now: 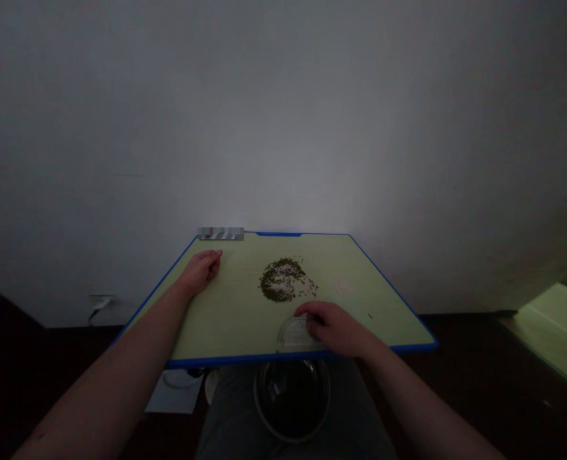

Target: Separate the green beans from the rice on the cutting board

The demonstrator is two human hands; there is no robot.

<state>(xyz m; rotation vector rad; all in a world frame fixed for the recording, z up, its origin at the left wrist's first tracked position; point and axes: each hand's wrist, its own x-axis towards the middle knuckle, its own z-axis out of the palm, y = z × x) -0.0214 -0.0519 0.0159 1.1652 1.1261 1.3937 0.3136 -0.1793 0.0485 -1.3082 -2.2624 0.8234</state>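
Green beans mixed with pale grains (283, 281) lie in a loose, roughly ring-shaped heap on the pale yellow-green board (235, 319) with a blue rim. My left hand (201, 271) rests on the board's left side, fingers curled in, with nothing showing in them. Near the front edge, my right hand (333, 327) has its fingers bent down onto a clear half-round protractor (293, 333), which lies flat or nearly flat. The hand covers the protractor's right part. To the right of the heap lies a small patch of pale grains (343, 285).
A metal bowl (259, 393) sits in my lap under the board's front edge; its inside is dark. A pale wall (283, 128) rises behind the board. One small dark sliver (370, 315) lies at right. A plugged-in cord (101, 306) hangs at lower left.
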